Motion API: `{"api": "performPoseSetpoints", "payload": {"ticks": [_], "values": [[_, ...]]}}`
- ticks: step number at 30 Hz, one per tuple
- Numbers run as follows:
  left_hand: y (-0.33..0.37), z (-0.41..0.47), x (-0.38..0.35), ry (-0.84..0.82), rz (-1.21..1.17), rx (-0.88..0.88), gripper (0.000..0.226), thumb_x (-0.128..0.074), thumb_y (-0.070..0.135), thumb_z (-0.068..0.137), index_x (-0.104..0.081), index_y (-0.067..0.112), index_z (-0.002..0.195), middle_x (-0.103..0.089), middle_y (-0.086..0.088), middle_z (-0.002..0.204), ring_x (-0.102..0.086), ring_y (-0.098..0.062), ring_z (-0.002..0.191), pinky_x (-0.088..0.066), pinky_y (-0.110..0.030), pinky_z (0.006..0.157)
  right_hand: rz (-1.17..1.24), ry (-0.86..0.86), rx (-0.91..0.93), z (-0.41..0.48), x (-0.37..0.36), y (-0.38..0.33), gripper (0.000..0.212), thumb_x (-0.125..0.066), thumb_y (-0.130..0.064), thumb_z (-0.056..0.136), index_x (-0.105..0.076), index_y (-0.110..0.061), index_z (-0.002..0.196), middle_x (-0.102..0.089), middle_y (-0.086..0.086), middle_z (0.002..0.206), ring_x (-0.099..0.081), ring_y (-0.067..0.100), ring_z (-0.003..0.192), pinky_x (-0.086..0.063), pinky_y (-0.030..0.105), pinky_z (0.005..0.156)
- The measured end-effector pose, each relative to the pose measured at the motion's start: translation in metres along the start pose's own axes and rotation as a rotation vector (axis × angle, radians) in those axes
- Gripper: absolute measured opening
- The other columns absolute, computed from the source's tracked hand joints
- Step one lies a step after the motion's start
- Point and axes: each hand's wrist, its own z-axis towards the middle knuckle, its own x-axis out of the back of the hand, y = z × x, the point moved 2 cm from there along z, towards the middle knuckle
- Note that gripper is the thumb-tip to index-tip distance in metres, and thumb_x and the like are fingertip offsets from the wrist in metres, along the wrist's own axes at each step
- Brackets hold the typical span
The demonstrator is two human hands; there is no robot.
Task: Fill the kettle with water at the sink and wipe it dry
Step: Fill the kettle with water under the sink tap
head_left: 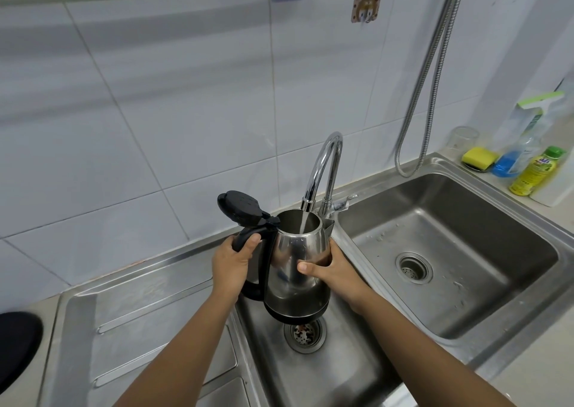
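Note:
A steel kettle (295,251) with a black handle and base hangs over the left sink basin (326,369), upright, its black lid (240,207) flipped open to the left. My left hand (231,263) grips the black handle. My right hand (332,270) is wrapped around the kettle's steel body on the right side. The chrome tap (324,164) arches over the kettle's mouth and a thin stream of water runs from its spout into the kettle.
The right basin (450,251) is wet, with a drain strainer. A ribbed steel draining board (149,313) lies to the left. At the back right corner stand a yellow sponge (478,158), a glass, a blue spray bottle and a yellow-green bottle (535,172). A metal hose (431,74) hangs down the wall.

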Motion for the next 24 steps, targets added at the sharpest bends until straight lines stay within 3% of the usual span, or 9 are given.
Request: {"api": "performPoseSetpoints", "payload": {"ticks": [10, 15, 20, 24], "values": [[0.003, 0.0004, -0.002, 0.001, 0.004, -0.004, 0.021, -0.061, 0.049, 0.084, -0.057, 0.029, 0.079, -0.067, -0.001, 0.076, -0.063, -0.016, 0.075, -0.039, -0.025, 0.061, 0.006, 0.015, 0.01, 0.0, 0.0021, -0.0018, 0.099, -0.095, -0.034, 0.063, -0.046, -0.024, 0.148, -0.074, -0.005, 0.129, -0.069, 0.011, 0.121, -0.05, 0.042, 0.113], [0.0014, 0.0021, -0.0035, -0.006, 0.012, 0.004, 0.022, -0.06, 0.051, 0.083, -0.056, 0.03, 0.08, -0.067, -0.001, 0.077, -0.063, -0.017, 0.077, -0.041, -0.026, 0.062, 0.001, 0.024, -0.002, 0.001, 0.004, -0.0001, 0.088, -0.092, -0.019, 0.076, -0.044, -0.023, 0.15, -0.072, -0.006, 0.129, -0.068, 0.007, 0.118, -0.052, 0.026, 0.102], [0.0009, 0.0036, -0.0049, -0.008, 0.009, 0.007, 0.021, -0.061, 0.051, 0.084, -0.056, 0.03, 0.079, -0.066, -0.001, 0.077, -0.063, -0.018, 0.077, -0.042, -0.025, 0.063, -0.005, 0.025, -0.006, 0.0018, 0.0049, 0.0006, 0.091, -0.093, -0.023, 0.074, -0.044, -0.022, 0.151, -0.07, -0.004, 0.132, -0.066, 0.011, 0.122, -0.049, 0.039, 0.113], [-0.0017, 0.0042, -0.0055, -0.009, 0.018, 0.008, 0.023, -0.06, 0.052, 0.083, -0.057, 0.029, 0.083, -0.067, -0.001, 0.078, -0.064, -0.018, 0.079, -0.042, -0.027, 0.063, -0.013, 0.019, -0.005, 0.0028, 0.0047, 0.0013, 0.103, -0.095, -0.039, 0.062, -0.044, -0.025, 0.15, -0.071, -0.004, 0.132, -0.067, 0.014, 0.124, -0.05, 0.042, 0.113]]}}
